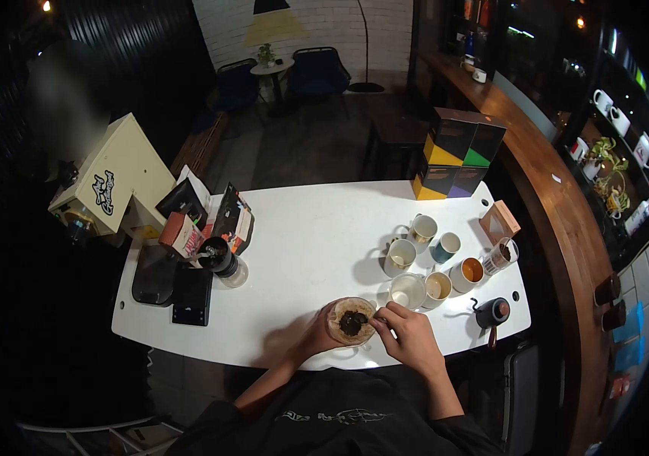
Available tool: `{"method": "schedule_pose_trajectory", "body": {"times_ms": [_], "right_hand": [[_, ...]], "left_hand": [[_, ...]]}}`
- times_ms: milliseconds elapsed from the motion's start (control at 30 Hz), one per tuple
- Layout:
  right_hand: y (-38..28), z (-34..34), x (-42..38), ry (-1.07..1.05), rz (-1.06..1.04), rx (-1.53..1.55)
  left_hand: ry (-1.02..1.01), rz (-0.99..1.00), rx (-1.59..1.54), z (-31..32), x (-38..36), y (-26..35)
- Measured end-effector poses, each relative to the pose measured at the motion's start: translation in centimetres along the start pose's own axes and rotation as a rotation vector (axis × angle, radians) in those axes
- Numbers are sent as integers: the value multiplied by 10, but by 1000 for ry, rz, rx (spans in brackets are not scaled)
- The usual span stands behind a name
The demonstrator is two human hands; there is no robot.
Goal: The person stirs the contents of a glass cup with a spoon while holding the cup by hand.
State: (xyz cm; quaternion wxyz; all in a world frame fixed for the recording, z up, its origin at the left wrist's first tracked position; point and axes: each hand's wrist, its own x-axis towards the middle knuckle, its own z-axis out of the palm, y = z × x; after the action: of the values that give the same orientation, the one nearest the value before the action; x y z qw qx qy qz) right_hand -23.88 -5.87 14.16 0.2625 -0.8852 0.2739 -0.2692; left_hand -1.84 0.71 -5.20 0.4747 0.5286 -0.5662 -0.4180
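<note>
Near the front edge of the white table, a round vessel lined with a paper coffee filter (pixel 337 310) holds dark coffee grounds (pixel 353 324). My left hand (pixel 320 334) is wrapped round the vessel's left side. My right hand (pixel 409 334) is closed in a pinch at the right rim, its fingertips beside the grounds. Whatever lies in that pinch is too small to make out. Just beyond my right hand stands a white mug (pixel 407 291), with a mug of light brown liquid (pixel 437 287) beside it.
More mugs, including one with orange-brown inside (pixel 467 273), stand to the right. A black gooseneck kettle (pixel 493 311) is at the right edge. Left are a coffee grinder (pixel 219 257), a black scale (pixel 191 295) and coffee bags (pixel 184 234). Stacked boxes (pixel 461 148) stand at the back.
</note>
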Motion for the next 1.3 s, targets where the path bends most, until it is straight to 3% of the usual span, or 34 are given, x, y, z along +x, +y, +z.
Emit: {"method": "schedule_pose_trajectory", "body": {"times_ms": [200, 367, 600, 800, 1300], "right_hand": [[2, 5, -2, 49, 40, 79], [0, 6, 1, 46, 75, -32], [0, 19, -2, 100, 93, -19], [-3, 22, -6, 87, 120, 24], [-13, 18, -4, 72, 154, -15]], "left_hand": [[-32, -66, -86, 1, 4, -6], [-14, 45, 136, -1, 4, 6], [-26, 46, 166, -2, 6, 19], [-30, -47, 91, -5, 9, 36], [22, 72, 274, -3, 10, 52]]}}
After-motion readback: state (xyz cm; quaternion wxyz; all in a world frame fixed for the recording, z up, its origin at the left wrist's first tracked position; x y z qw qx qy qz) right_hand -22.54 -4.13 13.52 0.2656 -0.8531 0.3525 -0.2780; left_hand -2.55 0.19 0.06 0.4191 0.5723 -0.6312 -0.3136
